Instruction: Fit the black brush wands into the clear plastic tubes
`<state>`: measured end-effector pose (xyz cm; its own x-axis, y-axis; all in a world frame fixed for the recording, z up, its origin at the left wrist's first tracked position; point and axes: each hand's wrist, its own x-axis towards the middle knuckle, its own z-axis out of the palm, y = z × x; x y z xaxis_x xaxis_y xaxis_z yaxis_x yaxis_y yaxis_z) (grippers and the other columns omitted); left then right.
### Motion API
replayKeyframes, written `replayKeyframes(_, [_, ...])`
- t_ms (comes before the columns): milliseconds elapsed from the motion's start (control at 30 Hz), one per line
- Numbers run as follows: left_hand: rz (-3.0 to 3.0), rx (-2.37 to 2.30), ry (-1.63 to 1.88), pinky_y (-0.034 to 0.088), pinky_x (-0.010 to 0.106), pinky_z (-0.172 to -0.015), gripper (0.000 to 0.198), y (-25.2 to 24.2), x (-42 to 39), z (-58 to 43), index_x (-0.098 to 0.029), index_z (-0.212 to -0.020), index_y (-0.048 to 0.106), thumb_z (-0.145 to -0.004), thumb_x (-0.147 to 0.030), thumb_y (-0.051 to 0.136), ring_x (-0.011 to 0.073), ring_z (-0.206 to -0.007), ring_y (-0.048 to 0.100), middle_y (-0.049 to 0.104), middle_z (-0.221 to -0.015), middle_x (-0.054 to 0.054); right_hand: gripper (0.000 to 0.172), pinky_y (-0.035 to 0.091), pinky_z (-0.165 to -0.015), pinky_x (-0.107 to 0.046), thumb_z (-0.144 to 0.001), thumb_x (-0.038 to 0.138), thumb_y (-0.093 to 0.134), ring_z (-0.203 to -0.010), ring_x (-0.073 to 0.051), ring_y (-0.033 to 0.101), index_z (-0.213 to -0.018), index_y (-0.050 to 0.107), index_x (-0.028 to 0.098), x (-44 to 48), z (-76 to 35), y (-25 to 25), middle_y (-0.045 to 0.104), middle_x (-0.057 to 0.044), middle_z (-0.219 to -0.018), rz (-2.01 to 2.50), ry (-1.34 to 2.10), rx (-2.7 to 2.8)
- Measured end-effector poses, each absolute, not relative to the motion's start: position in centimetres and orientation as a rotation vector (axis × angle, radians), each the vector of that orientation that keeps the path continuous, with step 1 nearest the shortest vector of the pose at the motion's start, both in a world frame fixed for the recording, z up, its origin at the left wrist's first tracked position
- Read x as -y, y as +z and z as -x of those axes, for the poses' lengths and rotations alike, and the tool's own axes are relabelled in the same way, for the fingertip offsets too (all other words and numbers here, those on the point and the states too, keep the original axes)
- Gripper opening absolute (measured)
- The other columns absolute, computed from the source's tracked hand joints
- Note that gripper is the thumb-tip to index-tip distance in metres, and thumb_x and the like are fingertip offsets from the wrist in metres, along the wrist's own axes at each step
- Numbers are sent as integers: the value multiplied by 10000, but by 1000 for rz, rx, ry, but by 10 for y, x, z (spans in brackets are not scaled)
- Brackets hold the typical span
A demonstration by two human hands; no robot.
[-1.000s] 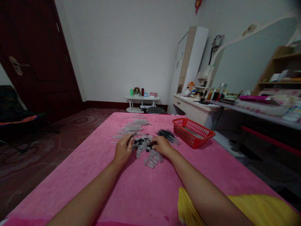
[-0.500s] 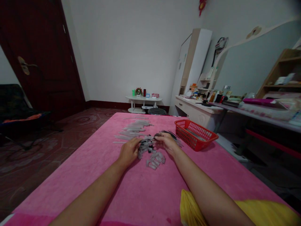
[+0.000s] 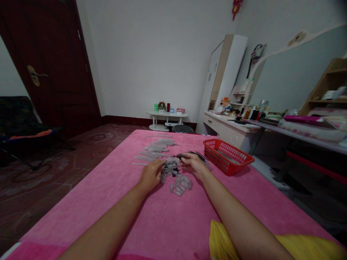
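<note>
My left hand is closed at the left side of a pile of small clear and black pieces; what its fingers pinch is too small to name. Right of the pile, my right hand is closed, with something small and dark at its fingertips. Nearer to me lies a group of short translucent pieces. Long translucent sticks are spread beyond my left hand. Thin dark sticks lie just behind my right hand. Everything rests on a pink cloth.
A red plastic basket with thin sticks inside stands on the cloth at the right. Yellow fabric lies under my right forearm. Beyond are a small white table and a cluttered dresser; a dark chair stands left.
The view has shifted slightly, so everything appears a little further right. Both hands keep nearly the same places and stay closed by the pile.
</note>
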<state>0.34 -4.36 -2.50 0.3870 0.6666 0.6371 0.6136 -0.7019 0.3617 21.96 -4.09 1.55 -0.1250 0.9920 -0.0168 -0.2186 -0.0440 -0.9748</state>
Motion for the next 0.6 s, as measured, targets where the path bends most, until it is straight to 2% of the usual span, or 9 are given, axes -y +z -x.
replayKeyframes(233, [-2563, -1215, 1199, 485, 339, -827, 295, -25, 43, -4, -203, -1106, 609, -889, -214, 410, 215, -966, 609, 663, -1021, 77, 212, 517, -536, -233, -627, 196, 706, -570, -133, 643, -797, 591, 148, 44, -218, 17, 685, -40, -702, 1015, 1403, 1084])
replayKeyframes(433, [-2561, -1223, 1195, 487, 330, -815, 286, -25, 44, -4, -195, -1090, 616, -886, -206, 416, 209, -944, 614, 664, -1014, 79, 210, 466, -463, -185, -588, 207, 727, -421, -63, 513, -720, 573, 154, 45, -215, 18, 568, 54, -532, 1006, 1329, 1119])
replayKeyframes(600, [-2551, -1213, 1218, 485, 331, -829, 290, -25, 45, -4, -204, -1094, 616, -878, -196, 423, 211, -957, 613, 666, -1020, 75, 260, 485, -508, -225, -546, 232, 756, -496, -110, 578, -728, 590, 149, 49, -211, 20, 623, 13, -574, 990, 1316, 1172])
